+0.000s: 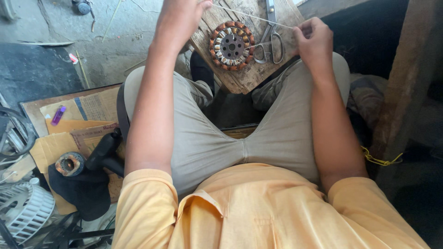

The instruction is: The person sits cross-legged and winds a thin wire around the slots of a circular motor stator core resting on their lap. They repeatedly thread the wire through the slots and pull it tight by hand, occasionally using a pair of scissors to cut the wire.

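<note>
Both hands, left and right, are pinching a taut thread (above the stator), which is risking a snap if overpulled.

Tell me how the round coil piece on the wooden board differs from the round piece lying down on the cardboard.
The wound stator on the wooden board is larger, with a ring of copper and white coils around a dark metal hub. The small ring on the cardboard looks rusty, dark-rimmed and bare. A thread stretches above the stator between the left hand and right hand; no hand is near the ring. Both are round with a central hole.
</note>
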